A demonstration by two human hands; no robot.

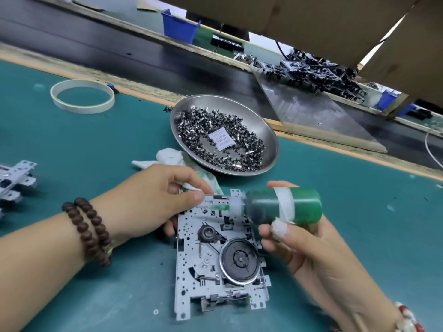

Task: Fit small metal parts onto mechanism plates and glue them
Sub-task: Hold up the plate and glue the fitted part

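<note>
The mechanism plate (217, 255) lies flat on the green tabletop (72, 144) between my hands. I judge it light but stiff, a thin stamped sheet with sharp punched edges, best held by its rim and kept clear of the black flywheel (240, 258) and small pulley (207, 233). My left hand (153, 200) pinches its upper left corner, thumb on top, with a scrap of white cloth (191, 186) caught under the fingers. My right hand (309, 245) grips the green glue bottle (282, 206), tipped sideways with its white nozzle (236, 204) at the plate's top edge; the bottle looks soft and squeezable, so a gentle press should do. The plate is grey metal, riddled with holes and slots. The small metal parts (220, 140) sit heaped in a steel dish (271, 140) just beyond, tiny and probably fiddly to pick up.
</note>
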